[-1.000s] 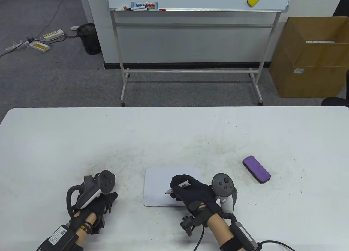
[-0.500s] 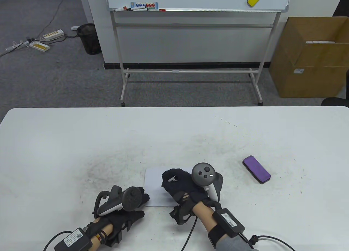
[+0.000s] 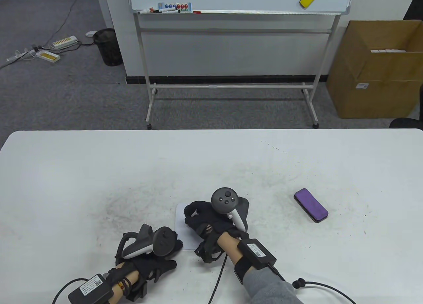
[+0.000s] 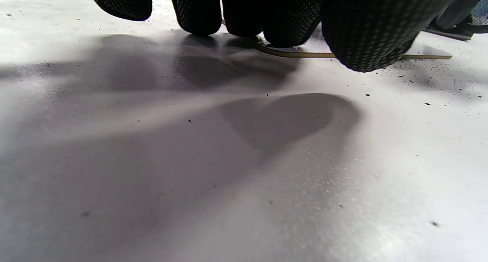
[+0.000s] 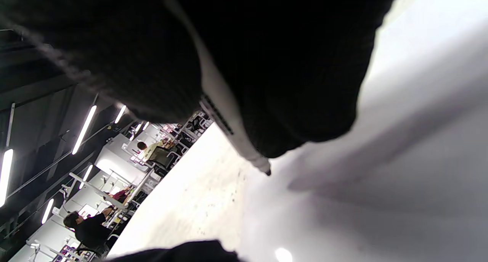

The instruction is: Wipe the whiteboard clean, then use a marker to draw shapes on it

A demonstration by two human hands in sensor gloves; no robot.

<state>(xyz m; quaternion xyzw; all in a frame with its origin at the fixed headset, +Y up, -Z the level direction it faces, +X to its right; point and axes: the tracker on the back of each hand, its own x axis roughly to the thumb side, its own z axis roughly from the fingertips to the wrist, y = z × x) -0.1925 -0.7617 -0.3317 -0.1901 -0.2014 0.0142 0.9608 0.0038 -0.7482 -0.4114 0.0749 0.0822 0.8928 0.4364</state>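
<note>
A small whiteboard [image 3: 180, 221] lies flat on the table's near middle, mostly covered by my right hand [image 3: 195, 214]. That hand grips a white marker [image 3: 195, 212] over the board's left part. In the right wrist view the marker [image 5: 228, 136] points down, its dark tip right at the board's surface [image 5: 381, 216]; whether it touches I cannot tell. My left hand [image 3: 175, 246] lies flat at the board's near-left corner. Its fingertips [image 4: 289, 29] rest on the thin board edge [image 4: 427, 57]. No drawn marks show on the visible board.
A purple eraser [image 3: 311, 205] lies on the table to the right of the board. The white table [image 3: 99, 171] carries dark specks and smudges. Beyond it stand a large wheeled whiteboard [image 3: 231, 0] and a cardboard box [image 3: 376, 69].
My right hand has slid left and slightly away across the small board with the marker. My left hand has moved right from the bare table to the board's near-left corner.
</note>
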